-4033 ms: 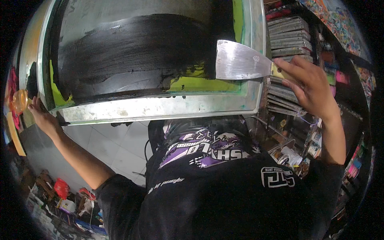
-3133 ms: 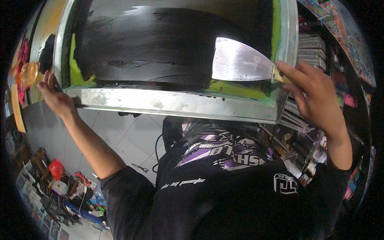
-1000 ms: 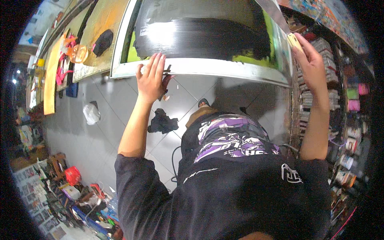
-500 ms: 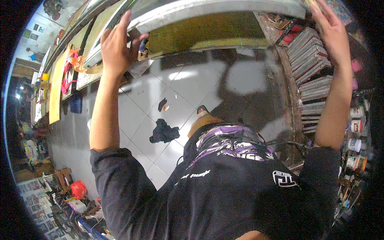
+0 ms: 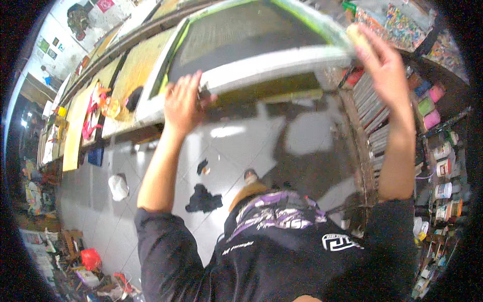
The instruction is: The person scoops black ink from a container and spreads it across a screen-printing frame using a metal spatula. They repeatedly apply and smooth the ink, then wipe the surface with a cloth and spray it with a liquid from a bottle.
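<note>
A screen frame (image 5: 256,64) with pale metal rails, a black-coated middle and bright green margins lies across the upper middle of the view, over the wooden bench. My left hand (image 5: 183,100) grips the near rail left of centre, its fingers curled over the edge, blurred by motion. At the right corner of the frame, my right hand (image 5: 383,68) is closed round a pale yellow scraper handle (image 5: 361,41) beside the rail. The scraper's blade cannot be made out.
Yellowish boards (image 5: 141,58), an orange jar (image 5: 115,108) and pink cloth stand left. Stacked frames (image 5: 372,103) and tubs (image 5: 443,168) line the right. On the tiled floor (image 5: 151,166) below lie black cloth (image 5: 201,199) and a white bag (image 5: 118,186).
The scraper blade, flat over the ink earlier, has left view. The screen rose out of the top half a second ago; now it sits lower in view, its inked face showing again, with both hands following.
</note>
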Tool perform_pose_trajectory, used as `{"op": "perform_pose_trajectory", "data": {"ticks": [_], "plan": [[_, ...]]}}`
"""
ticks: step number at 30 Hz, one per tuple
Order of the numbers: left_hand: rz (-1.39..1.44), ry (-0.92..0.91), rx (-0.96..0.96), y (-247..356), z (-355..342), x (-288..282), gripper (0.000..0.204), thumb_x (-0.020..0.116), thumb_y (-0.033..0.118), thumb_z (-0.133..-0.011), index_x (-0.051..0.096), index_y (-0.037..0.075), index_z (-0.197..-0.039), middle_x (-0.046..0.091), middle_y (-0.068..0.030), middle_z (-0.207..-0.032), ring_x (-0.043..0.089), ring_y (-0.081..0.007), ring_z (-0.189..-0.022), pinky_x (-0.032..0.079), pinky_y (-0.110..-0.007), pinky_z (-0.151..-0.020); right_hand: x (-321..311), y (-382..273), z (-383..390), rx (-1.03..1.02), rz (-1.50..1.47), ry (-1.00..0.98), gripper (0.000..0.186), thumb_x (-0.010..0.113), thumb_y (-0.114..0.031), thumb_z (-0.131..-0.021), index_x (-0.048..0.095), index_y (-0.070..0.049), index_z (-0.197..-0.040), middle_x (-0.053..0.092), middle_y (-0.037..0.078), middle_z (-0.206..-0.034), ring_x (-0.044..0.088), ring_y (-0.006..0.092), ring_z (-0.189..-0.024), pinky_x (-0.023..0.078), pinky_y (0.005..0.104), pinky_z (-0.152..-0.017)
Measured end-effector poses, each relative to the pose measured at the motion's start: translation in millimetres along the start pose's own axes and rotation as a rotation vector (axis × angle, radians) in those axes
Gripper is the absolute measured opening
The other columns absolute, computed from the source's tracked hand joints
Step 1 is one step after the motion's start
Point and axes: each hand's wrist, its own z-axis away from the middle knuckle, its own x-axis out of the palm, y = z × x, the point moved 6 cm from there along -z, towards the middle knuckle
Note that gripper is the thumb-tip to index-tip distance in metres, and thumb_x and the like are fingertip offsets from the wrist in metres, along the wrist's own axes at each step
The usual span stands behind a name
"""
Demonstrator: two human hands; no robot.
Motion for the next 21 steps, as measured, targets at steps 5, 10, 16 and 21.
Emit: {"op": "perform_pose_trajectory", "data": {"ticks": [5, 10, 16, 21], "plan": [[-0.009, -0.139, -0.059, 29.6, 43.6, 26.6, 0.053, 0.070, 0.036, -0.067, 0.052, 0.008, -0.108, 0.054, -0.0138, -0.103, 0.052, -0.0269, -0.096, 0.037, -0.038, -0.079, 36.6, 23.6, 22.7, 0.000, -0.063, -0.118, 0.042, 0.057, -0.010, -0.082, 0.046, 0.004, -0.120, 0.052, 0.012, -0.117, 0.047, 0.0161, -0.108, 0.034, 0.0274, -0.094], [0.092, -0.125, -0.086, 41.1, 65.1, 41.5, 0.051, 0.071, 0.033, -0.066, 0.051, 0.008, -0.107, 0.054, -0.0148, -0.103, 0.052, -0.0277, -0.095, 0.037, -0.037, -0.075, 77.4, 58.9, 36.6, 0.131, -0.193, -0.080, 0.041, 0.057, -0.011, -0.080, 0.049, 0.003, -0.118, 0.056, 0.018, -0.113, 0.053, 0.0206, -0.105, 0.038, 0.0279, -0.091], [0.126, -0.179, -0.076, 47.5, 92.3, 52.1, 0.051, 0.071, 0.028, -0.065, 0.051, 0.007, -0.106, 0.054, -0.0163, -0.103, 0.052, -0.0284, -0.095, 0.037, -0.037, -0.075, 118.9, 91.4, 55.3, 0.223, -0.271, -0.075, 0.041, 0.057, -0.010, -0.080, 0.048, 0.004, -0.118, 0.056, 0.018, -0.112, 0.054, 0.0212, -0.104, 0.039, 0.0273, -0.089], [0.132, -0.208, -0.058, 42.9, 102.1, 55.3, 0.050, 0.070, 0.028, -0.065, 0.052, 0.006, -0.107, 0.054, -0.0170, -0.103, 0.052, -0.0288, -0.095, 0.036, -0.036, -0.076, 136.5, 106.2, 73.6, 0.324, -0.161, -0.123, 0.041, 0.056, -0.007, -0.083, 0.044, 0.005, -0.120, 0.053, 0.016, -0.116, 0.050, 0.0180, -0.108, 0.036, 0.0261, -0.092]]}}
